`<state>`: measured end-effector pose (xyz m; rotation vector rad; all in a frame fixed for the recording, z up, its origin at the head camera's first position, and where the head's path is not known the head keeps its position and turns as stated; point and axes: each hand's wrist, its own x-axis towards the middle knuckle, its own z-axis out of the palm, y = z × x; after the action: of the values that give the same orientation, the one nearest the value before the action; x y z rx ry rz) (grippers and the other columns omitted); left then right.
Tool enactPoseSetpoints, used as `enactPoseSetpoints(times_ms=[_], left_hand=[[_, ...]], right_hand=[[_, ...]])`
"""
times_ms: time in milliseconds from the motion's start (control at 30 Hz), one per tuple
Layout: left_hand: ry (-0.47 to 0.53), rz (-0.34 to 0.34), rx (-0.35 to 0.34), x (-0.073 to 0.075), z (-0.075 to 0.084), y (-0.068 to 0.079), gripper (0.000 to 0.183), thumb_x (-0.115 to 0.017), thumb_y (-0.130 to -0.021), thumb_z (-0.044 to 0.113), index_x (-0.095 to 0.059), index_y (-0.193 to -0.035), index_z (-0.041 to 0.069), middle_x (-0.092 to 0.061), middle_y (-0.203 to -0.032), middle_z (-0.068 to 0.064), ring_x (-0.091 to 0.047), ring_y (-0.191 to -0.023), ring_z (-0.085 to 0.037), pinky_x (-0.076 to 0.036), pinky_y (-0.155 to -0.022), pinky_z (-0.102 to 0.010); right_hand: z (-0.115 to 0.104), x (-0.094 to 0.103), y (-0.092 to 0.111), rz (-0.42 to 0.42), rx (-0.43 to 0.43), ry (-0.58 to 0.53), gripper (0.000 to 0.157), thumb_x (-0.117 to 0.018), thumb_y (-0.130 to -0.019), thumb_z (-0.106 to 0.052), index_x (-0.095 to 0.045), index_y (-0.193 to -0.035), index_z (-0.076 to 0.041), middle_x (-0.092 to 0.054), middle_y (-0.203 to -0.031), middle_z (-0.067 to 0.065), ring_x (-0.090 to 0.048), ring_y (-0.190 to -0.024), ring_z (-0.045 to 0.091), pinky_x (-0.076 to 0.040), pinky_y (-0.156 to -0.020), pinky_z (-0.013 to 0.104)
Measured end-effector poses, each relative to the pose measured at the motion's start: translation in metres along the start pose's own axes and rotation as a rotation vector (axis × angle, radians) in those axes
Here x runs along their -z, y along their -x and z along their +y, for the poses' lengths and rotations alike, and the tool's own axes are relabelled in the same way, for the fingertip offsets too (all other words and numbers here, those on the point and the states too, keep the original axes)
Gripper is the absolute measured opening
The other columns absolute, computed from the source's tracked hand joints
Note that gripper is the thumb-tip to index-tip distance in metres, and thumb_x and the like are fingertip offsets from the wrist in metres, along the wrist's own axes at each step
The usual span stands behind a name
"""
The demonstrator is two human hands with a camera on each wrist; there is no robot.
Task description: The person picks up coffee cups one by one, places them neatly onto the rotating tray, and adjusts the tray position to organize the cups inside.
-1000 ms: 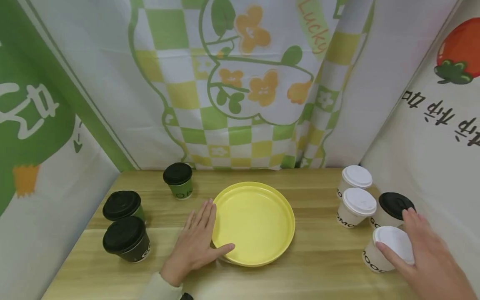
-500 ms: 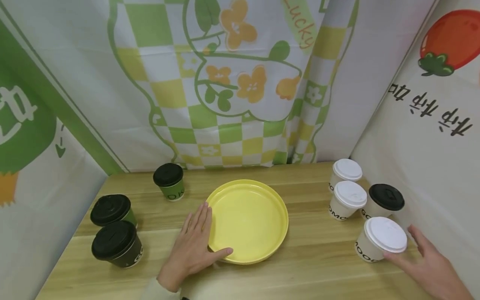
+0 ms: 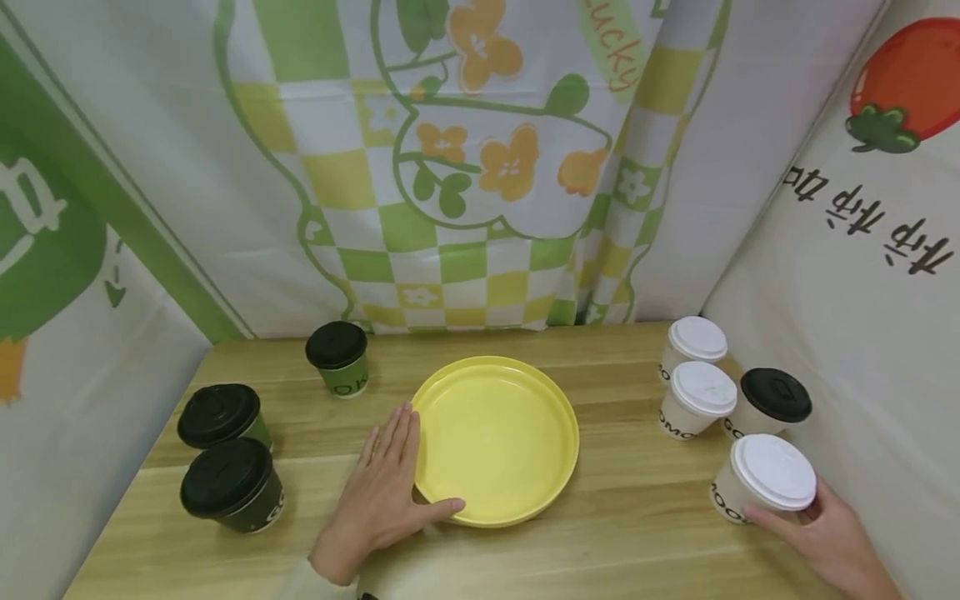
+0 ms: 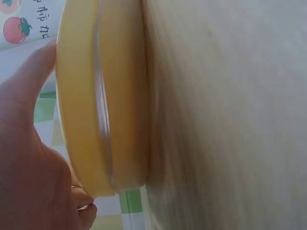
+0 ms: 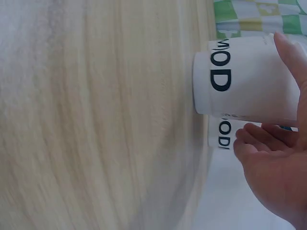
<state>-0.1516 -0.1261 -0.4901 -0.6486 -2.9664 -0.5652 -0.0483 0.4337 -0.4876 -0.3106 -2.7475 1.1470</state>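
A round yellow tray point(image 3: 497, 442) sits mid-table in the head view. Its side in the left wrist view shows two yellow layers point(image 4: 79, 105) with a thin pale gap between them. My left hand point(image 3: 382, 496) rests against the tray's left edge, fingers straight and thumb over the near rim. At the right, my right hand point(image 3: 832, 533) holds a white paper cup point(image 3: 772, 473) with a white lid, thumb in front and fingers round the far side. The cup stands upright; dark letters show on its wall point(image 5: 254, 79) in the right wrist view.
Behind the held cup stand two white-lidded cups point(image 3: 699, 398) point(image 3: 696, 340) and a black-lidded white cup point(image 3: 775, 400). On the left are a black cup point(image 3: 232, 487), a black-lidded green cup point(image 3: 225, 417) and another green cup point(image 3: 337, 358). Cloth walls point(image 3: 465, 275) enclose the table.
My right hand has come down from over the cups to the side of the near white-lidded cup and closed round it. My left hand stays at the tray. The head view has shifted slightly.
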Motion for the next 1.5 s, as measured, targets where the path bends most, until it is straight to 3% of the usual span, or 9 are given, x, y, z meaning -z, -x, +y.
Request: enactPoseSetpoints(times_ms=[100,367,500,767,933,1067,1200,1367,1500], left_hand=[[-0.004,-0.003,0.004,0.002,-0.001,0.001,0.131,-0.06,-0.083,0.088,-0.019,-0.166,-0.005,-0.014,-0.176,-0.022,-0.017,-0.165,-0.039,-0.019,-0.133,-0.063],[0.012,-0.042,0.011,0.005,-0.003,0.001,0.131,-0.059,-0.083,0.088,-0.017,-0.167,-0.004,-0.009,-0.177,-0.021,-0.012,-0.166,-0.038,-0.016,-0.133,-0.063],[0.014,-0.059,0.015,0.005,-0.004,0.001,0.132,-0.058,-0.083,0.088,-0.016,-0.167,-0.004,-0.009,-0.177,-0.021,-0.01,-0.166,-0.038,-0.015,-0.134,-0.062],[-0.008,-0.068,0.004,0.007,-0.005,-0.001,0.131,-0.057,-0.084,0.089,-0.016,-0.167,-0.005,-0.009,-0.177,-0.022,-0.01,-0.166,-0.038,-0.014,-0.134,-0.061],[-0.001,-0.091,0.008,0.008,-0.007,-0.002,0.132,-0.058,-0.084,0.088,-0.013,-0.167,-0.004,-0.006,-0.178,-0.021,-0.007,-0.166,-0.038,-0.013,-0.135,-0.06],[0.019,-0.107,0.015,0.008,-0.008,-0.001,0.134,-0.06,-0.083,0.087,-0.011,-0.167,-0.005,-0.003,-0.178,-0.021,-0.005,-0.167,-0.038,-0.01,-0.135,-0.06],[0.036,-0.111,0.013,0.009,-0.008,0.0,0.134,-0.062,-0.083,0.086,-0.011,-0.167,-0.005,-0.002,-0.177,-0.022,-0.004,-0.167,-0.038,-0.009,-0.135,-0.06],[0.038,-0.117,0.026,0.008,-0.008,0.0,0.136,-0.061,-0.082,0.088,-0.009,-0.167,-0.004,-0.001,-0.177,-0.022,-0.003,-0.167,-0.037,-0.008,-0.136,-0.058],[0.035,-0.111,0.028,0.007,-0.008,-0.001,0.137,-0.061,-0.081,0.088,-0.009,-0.167,-0.004,-0.002,-0.177,-0.022,-0.004,-0.167,-0.037,-0.008,-0.136,-0.058]], right_hand=[[-0.001,-0.004,0.0,0.048,0.021,-0.039,0.09,-0.086,-0.09,-0.022,-0.036,-0.158,0.008,-0.043,-0.114,-0.046,-0.041,-0.104,-0.034,-0.041,-0.082,-0.005],[-0.022,-0.012,-0.002,0.043,0.019,-0.07,0.084,-0.086,-0.09,-0.021,-0.041,-0.154,0.009,-0.049,-0.11,-0.046,-0.051,-0.102,-0.028,-0.049,-0.08,-0.001],[-0.041,-0.017,-0.005,-0.004,0.058,-0.079,0.075,-0.087,-0.089,-0.018,-0.048,-0.148,0.006,-0.054,-0.111,-0.043,-0.055,-0.104,-0.024,-0.051,-0.081,0.001],[-0.1,-0.033,-0.011,-0.072,0.187,-0.131,0.074,-0.089,-0.086,-0.015,-0.051,-0.148,0.002,-0.059,-0.121,-0.035,-0.058,-0.111,-0.019,-0.05,-0.09,0.002],[-0.142,-0.047,-0.019,-0.12,0.288,-0.173,0.075,-0.091,-0.083,-0.013,-0.054,-0.147,-0.001,-0.067,-0.132,-0.006,-0.06,-0.114,-0.014,-0.051,-0.095,0.004],[-0.175,-0.064,-0.025,-0.169,0.312,-0.181,0.078,-0.093,-0.081,-0.019,-0.055,-0.148,-0.003,-0.068,-0.135,0.015,-0.061,-0.114,-0.011,-0.051,-0.097,0.008],[-0.198,-0.09,-0.033,-0.232,0.355,-0.23,0.081,-0.095,-0.08,-0.021,-0.055,-0.149,-0.004,-0.069,-0.136,0.016,-0.066,-0.117,-0.001,-0.054,-0.1,0.015],[-0.221,-0.127,-0.043,-0.308,0.419,-0.339,0.085,-0.095,-0.079,-0.021,-0.053,-0.152,-0.005,-0.069,-0.139,0.014,-0.069,-0.124,0.024,-0.056,-0.104,0.022],[-0.238,-0.152,-0.048,-0.369,0.434,-0.399,0.085,-0.095,-0.078,-0.021,-0.054,-0.151,-0.009,-0.068,-0.14,0.011,-0.068,-0.127,0.03,-0.056,-0.106,0.025]])
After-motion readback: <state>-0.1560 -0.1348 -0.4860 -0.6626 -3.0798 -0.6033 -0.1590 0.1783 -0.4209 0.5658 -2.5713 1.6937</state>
